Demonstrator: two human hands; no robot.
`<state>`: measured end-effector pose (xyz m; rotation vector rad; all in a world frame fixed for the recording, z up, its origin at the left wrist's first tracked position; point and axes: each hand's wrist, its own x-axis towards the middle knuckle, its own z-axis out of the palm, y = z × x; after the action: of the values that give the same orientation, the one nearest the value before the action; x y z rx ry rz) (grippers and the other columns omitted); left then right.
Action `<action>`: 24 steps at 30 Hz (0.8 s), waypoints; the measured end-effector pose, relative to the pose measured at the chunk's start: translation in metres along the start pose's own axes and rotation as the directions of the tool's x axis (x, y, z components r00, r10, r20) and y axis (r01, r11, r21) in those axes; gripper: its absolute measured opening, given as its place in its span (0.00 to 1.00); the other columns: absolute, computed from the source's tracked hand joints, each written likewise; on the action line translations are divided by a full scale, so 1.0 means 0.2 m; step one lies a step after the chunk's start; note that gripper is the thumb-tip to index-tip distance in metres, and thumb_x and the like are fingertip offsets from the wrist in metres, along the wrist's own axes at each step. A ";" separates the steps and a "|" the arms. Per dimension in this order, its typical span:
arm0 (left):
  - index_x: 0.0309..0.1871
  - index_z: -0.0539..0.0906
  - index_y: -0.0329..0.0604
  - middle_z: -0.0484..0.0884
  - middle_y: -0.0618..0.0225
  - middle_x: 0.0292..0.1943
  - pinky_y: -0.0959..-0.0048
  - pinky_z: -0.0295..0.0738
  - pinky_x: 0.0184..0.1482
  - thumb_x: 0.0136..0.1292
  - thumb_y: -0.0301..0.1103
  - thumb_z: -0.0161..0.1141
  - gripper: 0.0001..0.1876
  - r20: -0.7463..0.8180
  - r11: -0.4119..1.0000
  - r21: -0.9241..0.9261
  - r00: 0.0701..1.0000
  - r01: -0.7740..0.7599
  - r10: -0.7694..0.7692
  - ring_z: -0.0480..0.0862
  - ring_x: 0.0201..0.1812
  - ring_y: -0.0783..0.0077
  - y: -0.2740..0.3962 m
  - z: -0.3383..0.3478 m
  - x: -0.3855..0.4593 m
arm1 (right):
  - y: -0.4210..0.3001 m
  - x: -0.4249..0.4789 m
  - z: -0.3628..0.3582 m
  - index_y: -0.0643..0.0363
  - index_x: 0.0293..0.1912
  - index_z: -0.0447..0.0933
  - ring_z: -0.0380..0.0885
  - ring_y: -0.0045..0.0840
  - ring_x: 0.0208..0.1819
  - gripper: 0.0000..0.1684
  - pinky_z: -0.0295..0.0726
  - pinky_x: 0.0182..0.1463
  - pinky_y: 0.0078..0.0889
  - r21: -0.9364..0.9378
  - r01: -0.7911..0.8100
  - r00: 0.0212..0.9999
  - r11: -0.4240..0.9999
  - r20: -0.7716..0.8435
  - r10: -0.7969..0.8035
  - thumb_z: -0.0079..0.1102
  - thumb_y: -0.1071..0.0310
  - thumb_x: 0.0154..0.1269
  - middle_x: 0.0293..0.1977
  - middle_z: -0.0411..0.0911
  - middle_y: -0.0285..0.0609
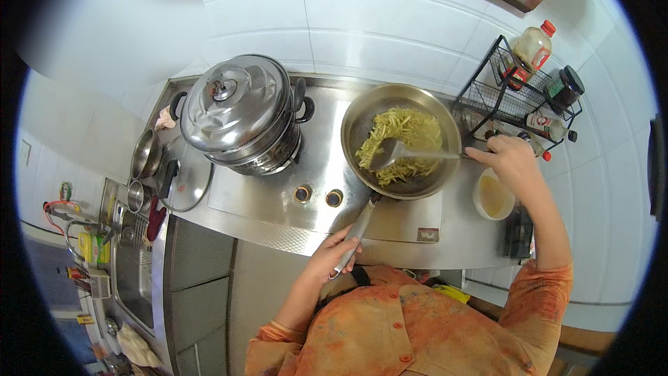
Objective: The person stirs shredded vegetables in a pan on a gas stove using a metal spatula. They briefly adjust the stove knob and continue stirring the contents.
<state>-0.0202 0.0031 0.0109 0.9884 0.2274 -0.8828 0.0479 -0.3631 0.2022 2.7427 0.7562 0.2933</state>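
Note:
My left hand [334, 254] is wrapped around the long metal handle [356, 232] of a frying pan [360, 115]. Pale green shredded vegetable [409, 124] lies in a heap inside the pan. My right hand [509, 162] grips a metal spatula [422, 154] by its handle, which crosses the pan's right rim. The rounded head of the spatula rests on the shreds at the left of the heap. Just below my right hand stands a white bowl [493, 194] with a cloudy yellowish liquid in it.
A lidded steel steamer pot [240, 109] stands on the left burner. Left of it are a glass lid [188, 175] and steel bowls [146, 154]. A black wire rack [501, 96] with bottles stands at the right wall. Two stove knobs [334, 198] face me; a sink [133, 266] lies far left.

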 end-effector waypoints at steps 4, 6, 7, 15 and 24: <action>0.72 0.63 0.45 0.79 0.70 0.33 0.83 0.68 0.16 0.70 0.37 0.55 0.28 -0.022 1.000 -0.003 1.000 0.021 -0.021 0.75 0.18 0.80 0.02 0.02 -0.01 | 0.01 -0.07 -0.02 0.44 0.51 0.82 0.75 0.31 0.30 0.27 0.75 0.32 0.34 0.057 -0.111 0.992 0.992 -0.048 0.114 0.68 0.69 0.46 0.27 0.71 0.36; 0.70 0.65 0.42 0.79 0.69 0.34 0.83 0.67 0.16 0.71 0.35 0.54 0.26 -0.012 1.000 -0.006 1.000 -0.001 0.001 0.74 0.17 0.81 0.02 0.02 -0.01 | -0.03 -0.07 0.06 0.44 0.51 0.81 0.76 0.32 0.31 0.28 0.75 0.32 0.34 0.168 -0.216 0.967 0.962 -0.099 0.235 0.68 0.69 0.46 0.27 0.71 0.37; 0.69 0.66 0.41 0.79 0.68 0.34 0.83 0.67 0.15 0.71 0.34 0.53 0.25 -0.006 1.000 -0.004 1.000 -0.008 0.008 0.74 0.17 0.81 0.02 0.02 0.00 | -0.05 -0.06 0.11 0.45 0.52 0.81 0.76 0.32 0.32 0.29 0.75 0.33 0.35 0.194 -0.263 0.951 0.945 -0.110 0.288 0.69 0.69 0.46 0.27 0.71 0.37; 0.68 0.67 0.40 0.78 0.67 0.35 0.82 0.65 0.16 0.70 0.34 0.53 0.24 -0.084 0.998 0.059 0.996 0.023 -0.018 0.73 0.18 0.78 0.02 0.03 -0.01 | -0.19 0.03 0.39 0.47 0.56 0.77 0.79 0.37 0.37 0.25 0.78 0.37 0.38 0.232 -0.366 0.931 0.901 0.074 0.359 0.54 0.74 0.58 0.32 0.76 0.42; 0.66 0.70 0.41 0.78 0.66 0.34 0.82 0.65 0.16 0.69 0.34 0.54 0.23 -0.072 0.997 0.071 0.997 -0.018 0.023 0.73 0.18 0.77 0.02 0.06 0.00 | -0.18 -0.30 -0.14 0.49 0.52 0.80 0.79 0.34 0.34 0.24 0.77 0.34 0.36 0.192 -0.369 0.920 0.909 0.213 0.329 0.55 0.76 0.55 0.30 0.75 0.42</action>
<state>-0.0207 -0.0061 0.0206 1.0876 0.2490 -0.8418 -0.0259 -0.3589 0.2092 3.0661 0.2579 0.0309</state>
